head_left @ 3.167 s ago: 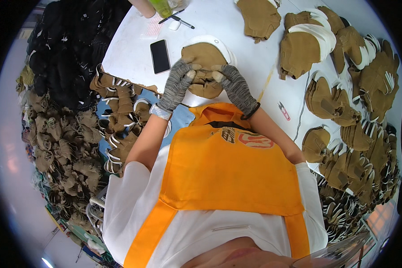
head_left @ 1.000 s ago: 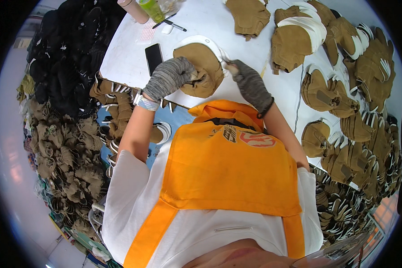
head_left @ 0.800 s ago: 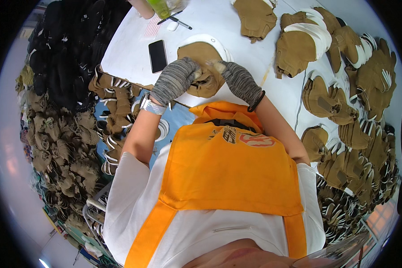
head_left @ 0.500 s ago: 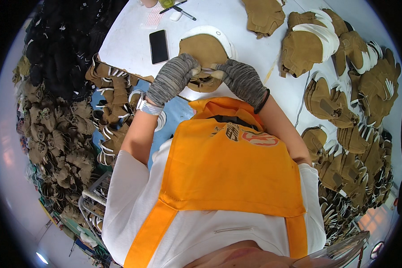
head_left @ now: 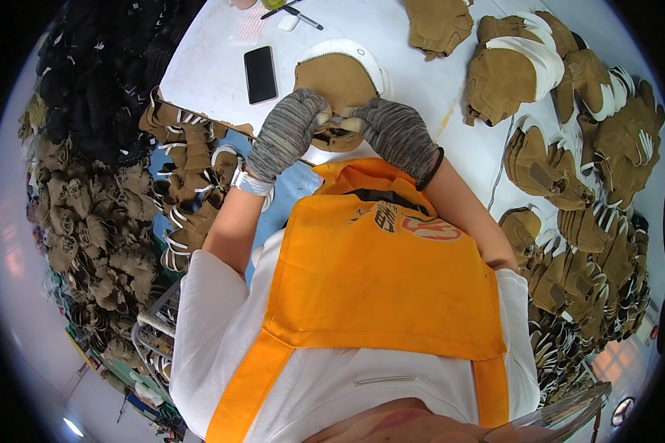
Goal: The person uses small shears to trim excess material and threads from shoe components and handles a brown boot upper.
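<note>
A brown shoe upper [head_left: 335, 77] with a white, stitched curved edge lies at the near edge of the table, its rounded end pointing away from me. My left hand [head_left: 288, 134], in a grey knitted glove, is closed on the upper's left side. Opposite it, my right hand [head_left: 399, 134] in a matching glove grips the right side. The fingertips of both hands pinch close together over the middle of the upper. A folded brown part of it shows just below them, and the fingers hide what lies between.
A phone [head_left: 261, 74] lies on the white table [head_left: 207, 77], with a marker pen [head_left: 304, 18] and a small white object [head_left: 289, 23] beyond it. Stacked brown uppers [head_left: 499, 81] crowd the right side. Piles of brown pieces [head_left: 96, 229] and black pieces [head_left: 96, 96] stand at left.
The fingers of my right hand have shifted slightly left over the upper. Both hands keep their hold, and the upper stays in nearly the same place.
</note>
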`<state>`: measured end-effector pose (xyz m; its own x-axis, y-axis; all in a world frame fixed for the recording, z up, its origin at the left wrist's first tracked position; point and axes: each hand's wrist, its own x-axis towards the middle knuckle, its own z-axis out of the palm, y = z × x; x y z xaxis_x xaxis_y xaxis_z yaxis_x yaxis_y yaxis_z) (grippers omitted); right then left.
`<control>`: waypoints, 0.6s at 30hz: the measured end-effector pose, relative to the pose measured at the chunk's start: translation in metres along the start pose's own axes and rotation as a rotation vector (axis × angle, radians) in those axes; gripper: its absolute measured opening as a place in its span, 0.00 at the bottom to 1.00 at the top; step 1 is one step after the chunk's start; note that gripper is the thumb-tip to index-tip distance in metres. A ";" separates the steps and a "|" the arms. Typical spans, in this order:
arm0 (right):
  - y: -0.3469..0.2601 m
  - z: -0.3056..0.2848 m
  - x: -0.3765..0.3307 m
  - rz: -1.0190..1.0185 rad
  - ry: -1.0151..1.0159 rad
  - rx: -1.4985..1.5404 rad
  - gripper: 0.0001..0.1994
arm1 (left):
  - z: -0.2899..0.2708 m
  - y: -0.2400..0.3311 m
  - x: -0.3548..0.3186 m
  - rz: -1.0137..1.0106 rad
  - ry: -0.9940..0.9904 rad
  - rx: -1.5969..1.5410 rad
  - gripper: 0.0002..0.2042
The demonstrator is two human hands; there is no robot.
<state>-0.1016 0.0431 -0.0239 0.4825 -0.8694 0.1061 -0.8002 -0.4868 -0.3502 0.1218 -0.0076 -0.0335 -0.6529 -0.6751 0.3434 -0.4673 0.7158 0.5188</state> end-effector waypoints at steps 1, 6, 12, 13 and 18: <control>-0.001 0.000 -0.001 0.005 0.008 -0.001 0.13 | -0.001 0.003 0.000 -0.031 -0.016 -0.006 0.08; -0.011 0.010 -0.002 0.172 -0.063 -0.054 0.13 | -0.001 0.010 -0.007 -0.013 0.007 0.062 0.09; -0.023 0.003 -0.004 0.192 -0.047 -0.055 0.15 | 0.004 0.010 -0.027 -0.081 0.262 0.025 0.09; -0.021 0.007 -0.005 0.154 -0.012 -0.049 0.14 | 0.006 0.009 -0.033 -0.090 0.264 0.021 0.08; -0.019 0.022 -0.013 0.161 0.145 0.202 0.16 | 0.014 0.020 -0.062 -0.190 0.341 0.000 0.07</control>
<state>-0.0852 0.0655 -0.0388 0.2875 -0.9442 0.1606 -0.7686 -0.3274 -0.5496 0.1448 0.0513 -0.0557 -0.3189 -0.8160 0.4821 -0.5605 0.5725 0.5983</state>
